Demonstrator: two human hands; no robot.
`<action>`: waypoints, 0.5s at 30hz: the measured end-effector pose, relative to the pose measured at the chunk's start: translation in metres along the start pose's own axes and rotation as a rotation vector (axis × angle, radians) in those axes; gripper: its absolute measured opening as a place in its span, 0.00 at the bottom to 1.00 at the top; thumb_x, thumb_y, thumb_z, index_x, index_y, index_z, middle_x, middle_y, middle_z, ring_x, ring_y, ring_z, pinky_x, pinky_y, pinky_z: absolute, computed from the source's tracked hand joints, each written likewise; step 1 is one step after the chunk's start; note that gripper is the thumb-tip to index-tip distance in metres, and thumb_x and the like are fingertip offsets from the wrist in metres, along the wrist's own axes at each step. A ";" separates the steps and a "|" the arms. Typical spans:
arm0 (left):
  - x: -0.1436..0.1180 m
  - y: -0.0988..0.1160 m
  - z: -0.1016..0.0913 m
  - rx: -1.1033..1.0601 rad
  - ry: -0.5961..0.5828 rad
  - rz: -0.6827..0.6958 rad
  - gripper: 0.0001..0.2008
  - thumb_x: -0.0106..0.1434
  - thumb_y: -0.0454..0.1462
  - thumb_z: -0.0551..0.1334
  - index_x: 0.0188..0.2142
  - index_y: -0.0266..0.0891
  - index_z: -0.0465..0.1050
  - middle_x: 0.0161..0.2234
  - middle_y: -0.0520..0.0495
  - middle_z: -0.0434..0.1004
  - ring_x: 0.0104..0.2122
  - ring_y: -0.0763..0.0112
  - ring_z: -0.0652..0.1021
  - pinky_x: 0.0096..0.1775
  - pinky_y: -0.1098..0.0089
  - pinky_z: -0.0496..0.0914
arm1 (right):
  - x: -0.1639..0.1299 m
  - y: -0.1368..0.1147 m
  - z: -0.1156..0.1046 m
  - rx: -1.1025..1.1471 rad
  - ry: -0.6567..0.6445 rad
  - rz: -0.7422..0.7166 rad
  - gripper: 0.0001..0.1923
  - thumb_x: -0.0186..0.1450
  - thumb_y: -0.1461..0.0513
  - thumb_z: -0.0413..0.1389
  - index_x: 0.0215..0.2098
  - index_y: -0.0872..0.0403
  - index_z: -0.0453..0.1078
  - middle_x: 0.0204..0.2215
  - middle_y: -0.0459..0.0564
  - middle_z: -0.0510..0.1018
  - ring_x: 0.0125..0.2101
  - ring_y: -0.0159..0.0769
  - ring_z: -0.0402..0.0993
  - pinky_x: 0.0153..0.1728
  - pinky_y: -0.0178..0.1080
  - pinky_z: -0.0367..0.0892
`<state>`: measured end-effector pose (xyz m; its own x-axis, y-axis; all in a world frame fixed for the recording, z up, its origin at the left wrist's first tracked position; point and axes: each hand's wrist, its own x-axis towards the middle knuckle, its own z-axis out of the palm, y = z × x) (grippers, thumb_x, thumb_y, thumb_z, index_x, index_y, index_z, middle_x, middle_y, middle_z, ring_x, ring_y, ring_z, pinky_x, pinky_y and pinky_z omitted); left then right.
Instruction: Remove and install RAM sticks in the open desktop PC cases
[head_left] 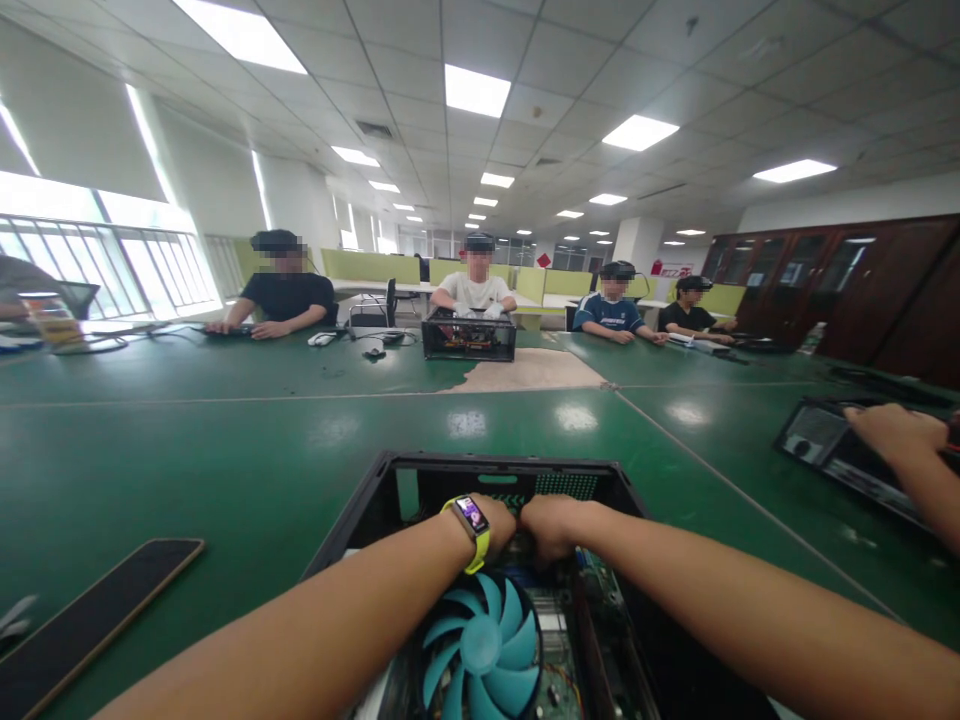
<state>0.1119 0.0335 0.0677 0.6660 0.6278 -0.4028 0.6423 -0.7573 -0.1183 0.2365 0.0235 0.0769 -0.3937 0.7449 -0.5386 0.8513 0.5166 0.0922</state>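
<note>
Head view: at lower centre, an open computer case (502, 463) on the green desk (247, 470), far rim nearly level across the frame, side walls slanting outward toward the viewer, near end cut off by the bottom of the frame. Both hands inside, close to the far wall: left hand (500, 520), with a watch (471, 514) on a yellow-green band, in over the left rim from lower left; right hand (553, 522) in over the right rim from lower right, just beside the left. Fingers of both curled downward and inward, tips hidden; cannot tell how far open, nor what, if anything, in their hold. Very little room between the hands, and not much from knuckles to the perforated grille (566, 487) in the far wall. Below the left wrist in the frame, a turquoise fan (481, 643); right of it, a circuit board (600, 580).

Left of the case, a wide stretch of desk as far as a flat dark panel (105, 600) at lower left. Beyond the far rim, a broad band of desk up to a seam (225, 401). Well apart at right, a second case (847, 455) under a co-worker's hand (900, 430); just above mid-frame, a third case (469, 342) before a person (480, 288) in white.
</note>
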 end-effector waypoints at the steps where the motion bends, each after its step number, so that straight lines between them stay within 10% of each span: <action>1: -0.001 0.001 -0.002 0.006 -0.024 -0.023 0.19 0.45 0.32 0.67 0.39 0.32 0.77 0.38 0.30 0.79 0.37 0.49 0.79 0.38 0.60 0.74 | 0.001 0.001 0.001 0.005 -0.006 -0.004 0.28 0.42 0.56 0.66 0.41 0.57 0.75 0.37 0.56 0.79 0.37 0.46 0.76 0.33 0.36 0.70; 15: -0.034 0.009 -0.034 -0.053 -0.059 -0.122 0.18 0.45 0.37 0.66 0.38 0.38 0.78 0.40 0.36 0.79 0.39 0.51 0.78 0.38 0.60 0.73 | -0.012 0.003 -0.006 0.179 0.036 0.086 0.19 0.45 0.59 0.64 0.36 0.55 0.76 0.37 0.56 0.79 0.42 0.51 0.74 0.40 0.43 0.69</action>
<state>0.1076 0.0115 0.1117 0.5591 0.7018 -0.4415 0.7375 -0.6642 -0.1219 0.2420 0.0188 0.0885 -0.3264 0.7996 -0.5042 0.9291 0.3695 -0.0155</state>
